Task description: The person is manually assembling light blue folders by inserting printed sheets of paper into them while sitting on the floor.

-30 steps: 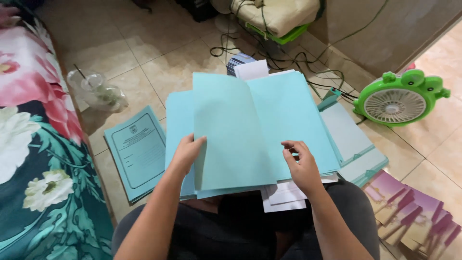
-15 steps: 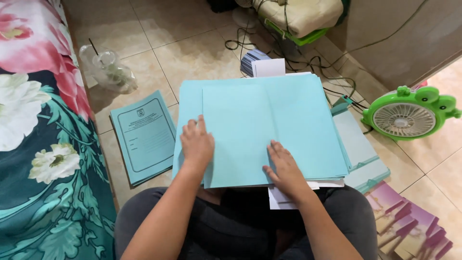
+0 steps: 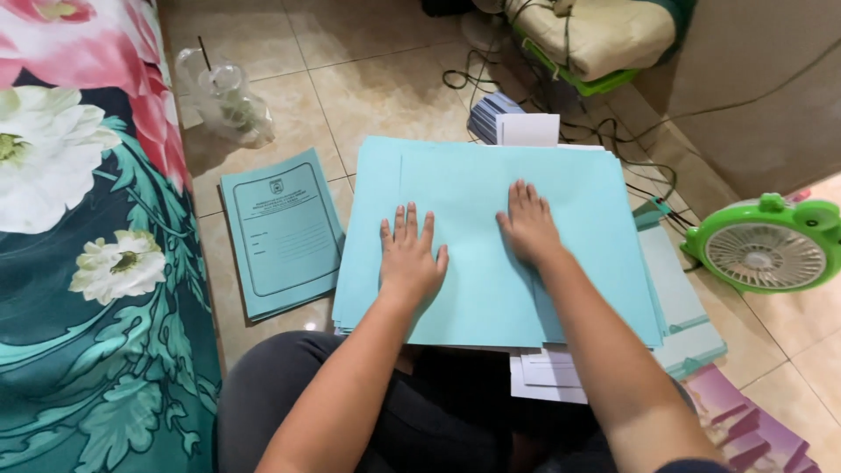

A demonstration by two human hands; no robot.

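Turquoise folder sheets (image 3: pixel 491 289) are stacked in the person's lap, spreading forward over the tiled floor (image 3: pixel 385 88), and both hands are pressed flat on the top one. The left hand (image 3: pixel 410 256) lies palm down with fingers spread near the middle-left of the sheet, and the right hand (image 3: pixel 528 226) sits flat a bit further up and to the right. Neither hand is gripping anything: fingers are stretched out and open, just resting weight on the paper. To me that reads as smoothing or flattening it so the stack lies even (the top sheet sits slightly skewed against the ones under it, so you can see several edges fanning out at the bottom and right).

Some white papers (image 3: pixel 547 372) stick out from under the stack near the knees. Off to the left on the floor is a separate pile of printed covers (image 3: pixel 280 232) in the same turquoise, lying apart, probably kept to one side so they don't get mixed in. Beside that is a floral cloth (image 3: pixel 79 263), and a crumpled plastic cup with a straw (image 3: pixel 223 96) lies further back. On the right there's a small green fan (image 3: pixel 762 243) shaped like a frog, with cables (image 3: pixel 613 140) running behind the stack, and some purple sheets (image 3: pixel 753 429) at the bottom corner.
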